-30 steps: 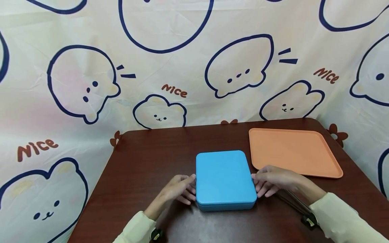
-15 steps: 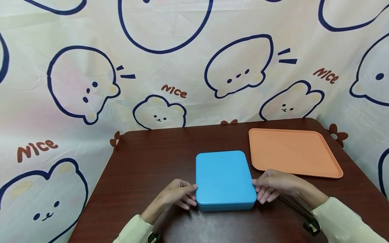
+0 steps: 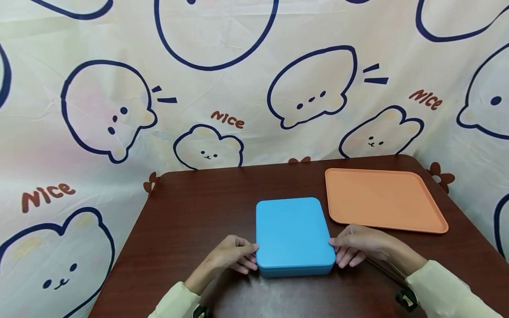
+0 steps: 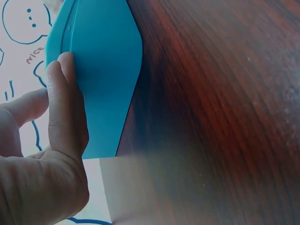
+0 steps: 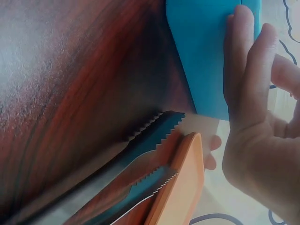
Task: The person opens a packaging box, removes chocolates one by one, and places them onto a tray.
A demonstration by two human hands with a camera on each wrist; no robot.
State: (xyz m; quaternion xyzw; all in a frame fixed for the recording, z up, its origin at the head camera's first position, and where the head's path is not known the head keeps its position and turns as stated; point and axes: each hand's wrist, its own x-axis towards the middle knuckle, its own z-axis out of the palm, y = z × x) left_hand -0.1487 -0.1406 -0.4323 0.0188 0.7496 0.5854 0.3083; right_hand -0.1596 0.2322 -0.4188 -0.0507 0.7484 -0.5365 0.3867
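Note:
A light blue square box with a lid sits on the dark wooden table. At its left side my left hand has the thumb tip on the lid's edge. The left wrist view shows straight fingers lying along the box wall, tips by the lid seam. On the opposite side my right hand mirrors this, thumb at the lid's edge. Straight fingers touch the wall in the right wrist view. Whatever the box holds is hidden under the lid.
Metal tongs with toothed tips lie on the table by the right hand, partly under that wrist in the head view. An orange tray stands at the back right. A patterned cloth hangs behind the table.
Both hands have slid a little toward me along the box's sides, and their thumbs have come onto the lid's edges. Box, tray and tongs stay in place.

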